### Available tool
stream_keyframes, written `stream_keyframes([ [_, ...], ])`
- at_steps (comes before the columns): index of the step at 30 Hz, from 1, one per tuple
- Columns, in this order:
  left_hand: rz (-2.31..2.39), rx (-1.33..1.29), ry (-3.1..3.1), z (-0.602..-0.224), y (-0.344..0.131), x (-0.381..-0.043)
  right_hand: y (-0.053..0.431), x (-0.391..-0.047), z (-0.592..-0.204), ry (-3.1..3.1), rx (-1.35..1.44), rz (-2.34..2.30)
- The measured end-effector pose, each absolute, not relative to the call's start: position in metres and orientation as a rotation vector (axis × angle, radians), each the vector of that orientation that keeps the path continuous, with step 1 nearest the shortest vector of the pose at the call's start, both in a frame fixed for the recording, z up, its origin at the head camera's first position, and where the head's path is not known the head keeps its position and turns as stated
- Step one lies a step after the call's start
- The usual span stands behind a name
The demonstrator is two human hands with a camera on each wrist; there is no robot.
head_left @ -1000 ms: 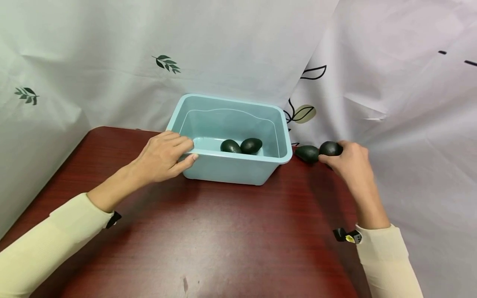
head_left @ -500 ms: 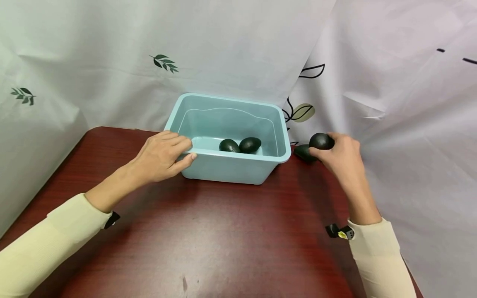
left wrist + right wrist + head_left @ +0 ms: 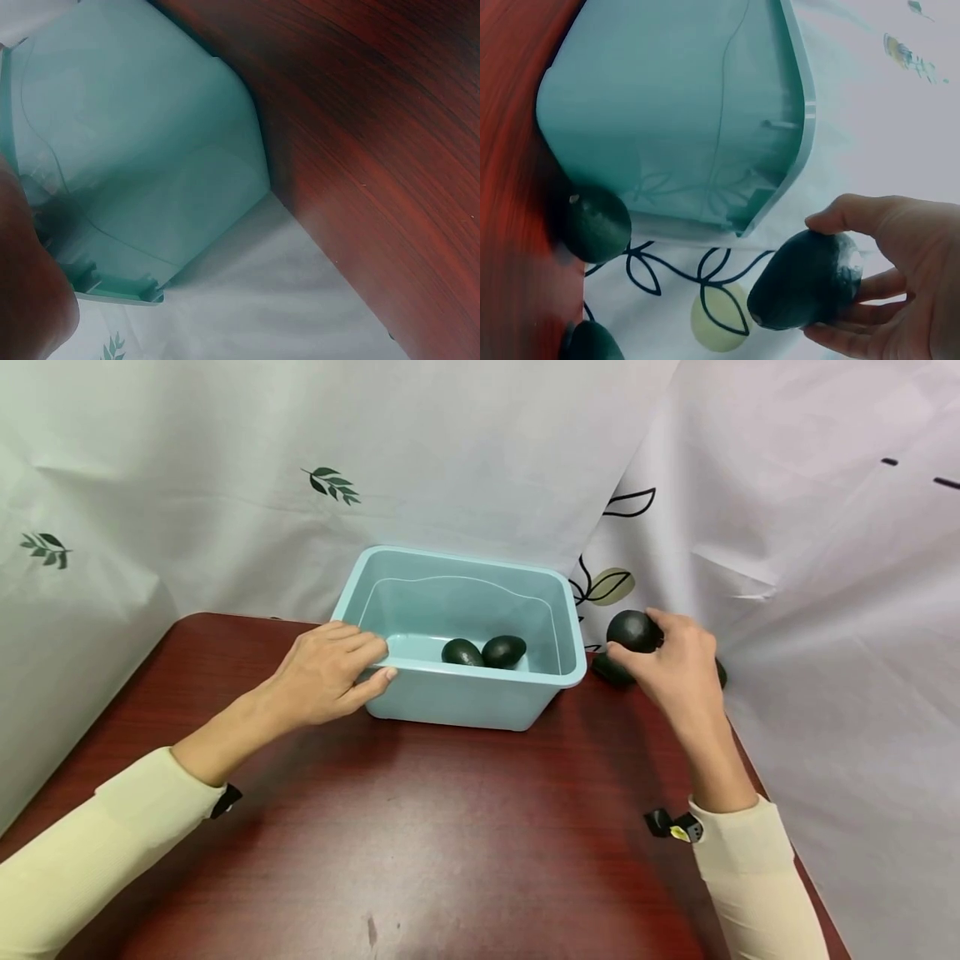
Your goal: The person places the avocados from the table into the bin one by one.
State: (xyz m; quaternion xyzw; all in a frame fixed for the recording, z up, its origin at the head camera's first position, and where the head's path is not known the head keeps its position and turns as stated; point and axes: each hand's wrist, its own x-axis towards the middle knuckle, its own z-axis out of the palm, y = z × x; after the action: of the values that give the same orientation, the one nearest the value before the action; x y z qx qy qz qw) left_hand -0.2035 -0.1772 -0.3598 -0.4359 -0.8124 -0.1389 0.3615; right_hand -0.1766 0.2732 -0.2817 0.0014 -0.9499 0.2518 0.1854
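A light-blue plastic bin stands at the back of the table with two dark avocados lying inside. At its front left corner my left hand grips the rim, fingers over the edge and thumb on the outer wall. My right hand holds another avocado between thumb and fingers, raised to the right of the bin. Beneath it, a dark avocado rests on the table close to the bin's right wall. One more avocado is mostly hidden behind my right hand.
The dark red wooden table stretches in front of the bin. White cloth printed with leaves hangs behind and along the right side, close to the table's edges. The bin is open at the top.
My right hand has lifted its avocado off the table and carried it left and up, toward the bin. An avocado behind that hand has come into view. The left hand stays on the rim.
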Motion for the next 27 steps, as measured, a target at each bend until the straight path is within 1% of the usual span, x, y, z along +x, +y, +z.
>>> stream_keyframes([
  [8,-0.355,-1.124,-2.088,-0.36,-0.178,-0.204,0.255,-0.176,-0.28,-2.519,0.184,0.718],
  [27,-0.368,-1.134,-2.067,-0.36,-0.177,-0.205,0.212,-0.174,-0.288,-2.323,0.372,0.812],
])
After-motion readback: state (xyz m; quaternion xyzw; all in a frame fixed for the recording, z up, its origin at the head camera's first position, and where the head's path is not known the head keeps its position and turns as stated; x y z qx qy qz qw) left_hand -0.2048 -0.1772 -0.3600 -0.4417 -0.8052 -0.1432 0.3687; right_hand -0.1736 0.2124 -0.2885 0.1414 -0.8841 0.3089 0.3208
